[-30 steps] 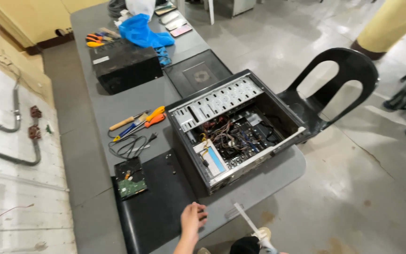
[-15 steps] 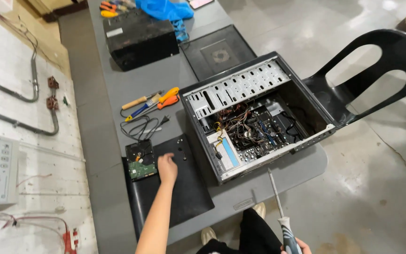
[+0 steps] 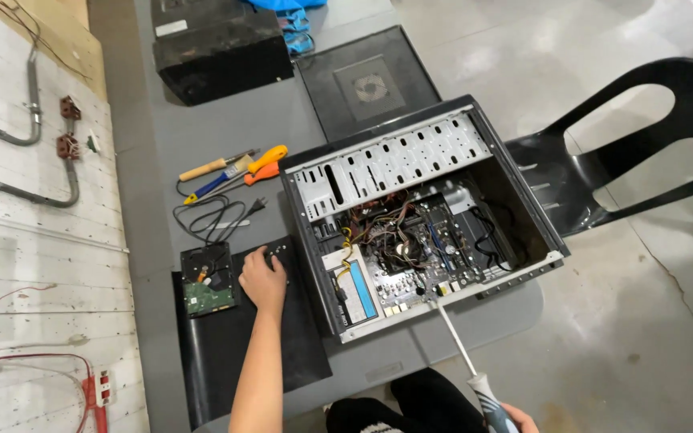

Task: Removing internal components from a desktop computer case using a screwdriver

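Note:
An open black computer case (image 3: 515, 208) lies on the grey table (image 3: 226, 136), its circuit board and wires showing. My left hand (image 3: 263, 281) rests on a black side panel (image 3: 234, 353) left of the case, fingers curled over small parts I cannot make out. A bare hard drive (image 3: 207, 278) lies just left of that hand. My right hand (image 3: 515, 418), at the bottom edge and mostly cut off, grips a long screwdriver (image 3: 463, 353) whose tip reaches the case's near edge.
Hand tools with yellow and orange handles (image 3: 234, 170) and a black cable (image 3: 214, 216) lie behind my left hand. Another black box (image 3: 218, 44) and a second side panel (image 3: 362, 80) sit farther back. A black chair (image 3: 643, 152) stands right of the table.
My left hand has moved forward from the table's near edge onto the black panel beside the hard drive. The screwdriver in my right hand has come into view. The view has shifted closer.

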